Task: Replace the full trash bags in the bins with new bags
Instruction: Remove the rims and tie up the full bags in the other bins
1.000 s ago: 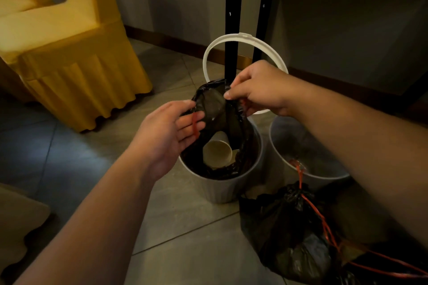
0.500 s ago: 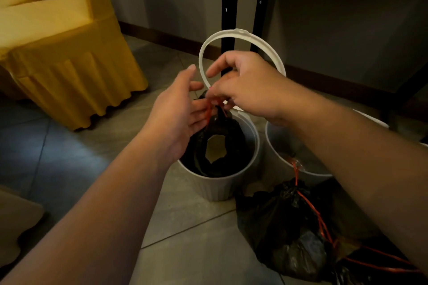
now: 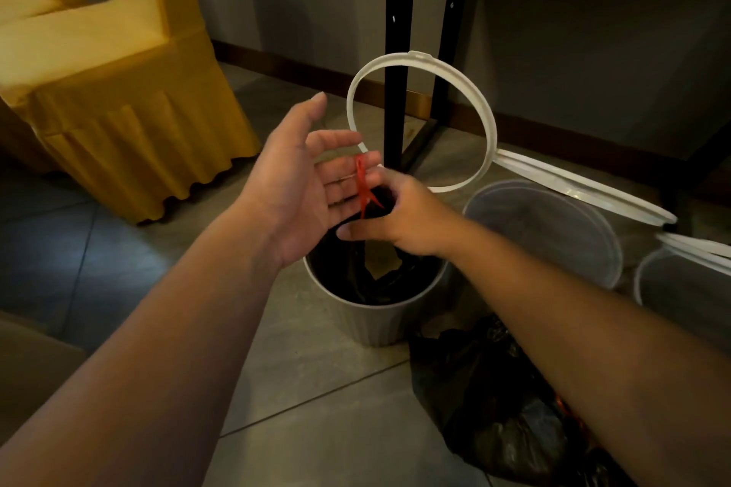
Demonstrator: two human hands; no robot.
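A small white bin point(image 3: 379, 318) stands on the tiled floor with a black trash bag point(image 3: 368, 277) in it. The bag's red drawstring point(image 3: 362, 186) rises from its gathered top. My left hand point(image 3: 304, 178) is above the bin's left side, palm up and fingers straight, with the red string lying across the fingers. My right hand point(image 3: 395, 213) is over the bin, fingers curled around the bag's gathered neck just below the string. The bin's white ring lid point(image 3: 486, 123) stands tilted up behind it.
A tied black bag point(image 3: 494, 399) with orange string lies on the floor at the front right. Two more white bins point(image 3: 553, 225) point(image 3: 680, 281) stand to the right, lids raised. Black table legs point(image 3: 395, 51) rise behind the bin. A yellow-covered chair point(image 3: 118, 91) is at the left.
The bag's mouth has been drawn together. My right hand dropped from the rim to the bag's neck. My left hand opened flat, with the red string now across its fingers.
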